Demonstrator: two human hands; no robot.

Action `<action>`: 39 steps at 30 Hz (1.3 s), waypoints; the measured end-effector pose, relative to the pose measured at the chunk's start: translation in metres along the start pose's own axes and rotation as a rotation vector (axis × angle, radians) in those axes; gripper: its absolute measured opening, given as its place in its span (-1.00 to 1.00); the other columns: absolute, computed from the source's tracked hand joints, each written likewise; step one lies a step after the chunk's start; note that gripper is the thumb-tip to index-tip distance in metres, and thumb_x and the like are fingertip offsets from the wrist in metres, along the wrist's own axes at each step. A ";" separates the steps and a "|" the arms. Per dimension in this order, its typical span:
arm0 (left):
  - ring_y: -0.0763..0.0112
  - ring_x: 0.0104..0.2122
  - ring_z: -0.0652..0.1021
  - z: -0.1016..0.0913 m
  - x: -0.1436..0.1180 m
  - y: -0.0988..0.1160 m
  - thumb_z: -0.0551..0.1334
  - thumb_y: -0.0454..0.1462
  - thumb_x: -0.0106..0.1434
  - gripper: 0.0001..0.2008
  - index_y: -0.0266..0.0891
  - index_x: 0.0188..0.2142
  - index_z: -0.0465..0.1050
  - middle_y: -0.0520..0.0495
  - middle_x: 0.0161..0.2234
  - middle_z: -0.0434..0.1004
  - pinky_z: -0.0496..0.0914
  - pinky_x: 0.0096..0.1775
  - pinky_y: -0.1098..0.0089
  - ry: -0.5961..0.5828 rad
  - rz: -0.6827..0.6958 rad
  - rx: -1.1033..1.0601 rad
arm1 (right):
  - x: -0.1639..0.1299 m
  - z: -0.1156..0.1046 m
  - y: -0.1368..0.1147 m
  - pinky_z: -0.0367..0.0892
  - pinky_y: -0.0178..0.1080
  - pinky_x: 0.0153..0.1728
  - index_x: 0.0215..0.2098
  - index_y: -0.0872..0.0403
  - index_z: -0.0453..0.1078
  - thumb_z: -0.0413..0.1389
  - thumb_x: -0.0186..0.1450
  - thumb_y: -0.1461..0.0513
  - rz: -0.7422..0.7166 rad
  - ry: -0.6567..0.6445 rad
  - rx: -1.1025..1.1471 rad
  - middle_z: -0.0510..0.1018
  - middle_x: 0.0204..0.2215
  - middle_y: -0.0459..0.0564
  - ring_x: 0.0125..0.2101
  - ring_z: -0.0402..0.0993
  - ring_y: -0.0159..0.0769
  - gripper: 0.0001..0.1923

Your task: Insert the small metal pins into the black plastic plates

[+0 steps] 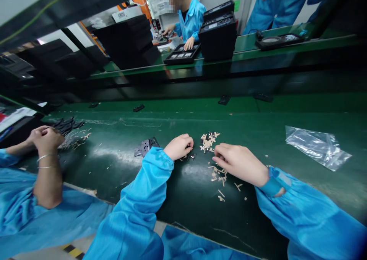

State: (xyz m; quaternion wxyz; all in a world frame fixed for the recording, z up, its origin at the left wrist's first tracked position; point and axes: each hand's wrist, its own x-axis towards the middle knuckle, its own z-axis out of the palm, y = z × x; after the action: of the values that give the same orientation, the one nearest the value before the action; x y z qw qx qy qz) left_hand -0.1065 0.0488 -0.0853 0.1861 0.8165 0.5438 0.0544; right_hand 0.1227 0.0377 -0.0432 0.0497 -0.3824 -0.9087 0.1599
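Note:
My left hand (178, 147) rests on the green bench with its fingers curled together; whatever they hold, if anything, is hidden. Just beside its fingertips lie a few tiny dark and pale bits (193, 157). To its left is a group of flat black parts with holes (145, 147). My right hand (239, 161) hovers low at the edge of a heap of small tan and black pieces (209, 141), thumb and fingers drawn together. I cannot make out anything between them. More tan strips (219, 174) are scattered below that hand.
A clear plastic bag (317, 145) lies at the right. At the left, a co-worker's hands (47, 138) are near black strips (69, 125). Behind the raised ledge stand stacked black trays (218, 38), and another person (189, 19) handles a tray (182, 55).

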 end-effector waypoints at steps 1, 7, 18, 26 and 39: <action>0.43 -0.39 0.38 -0.001 -0.001 -0.001 0.14 -0.40 0.11 -0.94 -0.26 -0.44 0.35 0.00 -0.43 0.28 0.30 -0.31 0.44 -0.002 0.001 0.004 | 0.000 0.001 0.000 0.09 -0.33 -0.51 -0.41 0.08 0.29 -0.04 0.28 0.21 -0.003 -0.002 -0.001 0.43 -0.44 -0.08 -0.49 0.36 -0.38 -0.85; 0.47 -0.41 0.38 -0.013 -0.013 -0.007 0.12 -0.41 0.10 -0.94 -0.28 -0.44 0.34 0.00 -0.42 0.29 0.30 -0.33 0.48 0.004 0.020 -0.024 | 0.001 0.005 -0.001 0.09 -0.33 -0.49 -0.40 0.08 0.28 -0.04 0.29 0.21 -0.016 -0.042 -0.018 0.44 -0.43 -0.08 -0.46 0.37 -0.36 -0.85; 0.28 -0.18 0.35 0.000 -0.016 0.021 0.20 -0.34 0.13 -0.80 -0.22 -0.21 0.35 -0.09 -0.23 0.35 0.27 -0.13 0.32 -0.090 0.182 0.024 | 0.000 0.011 -0.004 0.10 -0.33 -0.49 -0.40 0.08 0.29 -0.02 0.28 0.22 -0.048 -0.048 -0.020 0.44 -0.44 -0.09 -0.48 0.36 -0.37 -0.86; 0.35 -0.27 0.36 0.007 -0.015 0.017 0.22 -0.34 0.13 -0.85 -0.25 -0.27 0.30 -0.05 -0.32 0.34 0.27 -0.21 0.38 -0.058 0.079 0.000 | -0.001 0.011 -0.005 0.10 -0.33 -0.47 -0.37 0.08 0.29 -0.02 0.29 0.21 -0.044 -0.047 -0.009 0.45 -0.41 -0.07 -0.44 0.37 -0.36 -0.87; 0.45 -0.42 0.35 0.004 -0.017 0.011 0.15 -0.34 0.17 -0.92 -0.25 -0.46 0.31 0.03 -0.47 0.31 0.22 -0.37 0.47 0.020 0.093 -0.084 | 0.000 0.013 -0.008 0.12 -0.35 -0.48 -0.40 0.07 0.30 0.05 0.24 0.21 -0.032 -0.004 -0.004 0.44 -0.45 -0.10 -0.44 0.38 -0.37 -0.91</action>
State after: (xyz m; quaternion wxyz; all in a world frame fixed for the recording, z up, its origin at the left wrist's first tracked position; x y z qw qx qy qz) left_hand -0.1030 0.0286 -0.0828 0.2118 0.8318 0.5043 0.0941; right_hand 0.1146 0.0299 -0.0526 0.0498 -0.3674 -0.9152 0.1579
